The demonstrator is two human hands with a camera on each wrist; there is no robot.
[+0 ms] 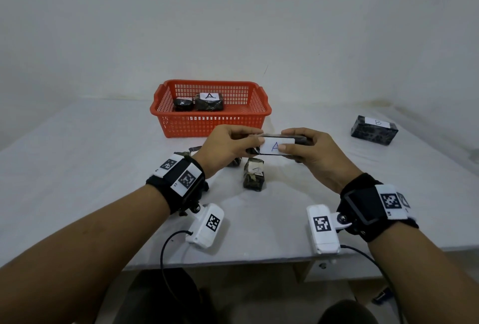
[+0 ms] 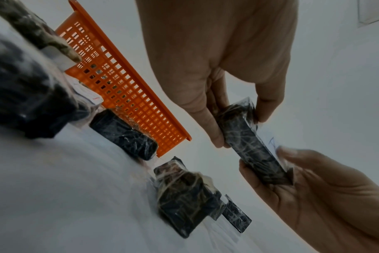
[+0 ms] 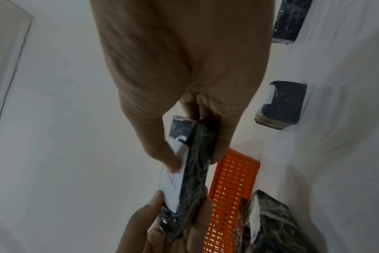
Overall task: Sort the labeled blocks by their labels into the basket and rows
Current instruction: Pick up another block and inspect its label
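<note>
A flat dark wrapped block with a white label "A" (image 1: 275,146) is held above the table in front of the orange basket (image 1: 181,126). My left hand (image 1: 228,146) pinches its left end and my right hand (image 1: 308,152) pinches its right end. The same block (image 2: 252,146) shows in the left wrist view, and again the block (image 3: 191,171) in the right wrist view. The basket holds a block labelled "A" (image 1: 209,102) and a smaller dark block (image 1: 183,104). A block labelled "B" (image 1: 374,129) lies far right on the table.
An upright wrapped block (image 1: 254,173) stands on the white table (image 1: 77,168) just below my hands, with other blocks (image 1: 234,161) partly hidden behind my left wrist. The table's front edge runs near my forearms. A white wall rises behind the basket.
</note>
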